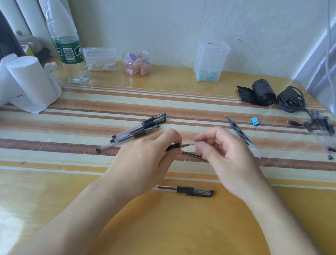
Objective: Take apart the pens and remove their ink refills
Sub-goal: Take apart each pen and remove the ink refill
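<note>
The job looks partly done. By the right edge of the worktop (172, 231) lies a cluster of emptied clear barrels (326, 131), with small black end plugs (330, 157) just in front of them. Nearer the middle, a few bare ink refills (243, 135) lie side by side on a slant. Left to open are a bundle of capped pens (140, 129) left of centre, three or four as far as can be counted, and a single capped pen (185, 190) alone towards the front edge, between the forearms. Counting the one being worked, I judge that rather more than half of the pens remain.

The uncapped pen (174, 146) is held over the middle of the worktop, roughly level, with its tip pointing right. The left hand (145, 158) has its fingers (172, 135) curled round the black rubber grip, and the palm hides the barrel behind it. The right hand (230, 161) has its fingers (202, 140) pinched, thumb against forefinger, on the metal tip. Both hands thus grip the same pen, close together but not touching. It cannot be told whether the tip section is loosened yet. A thin dark piece (191, 154) shows just below the tip, beside the right thumb, but what it is cannot be made out.
</note>
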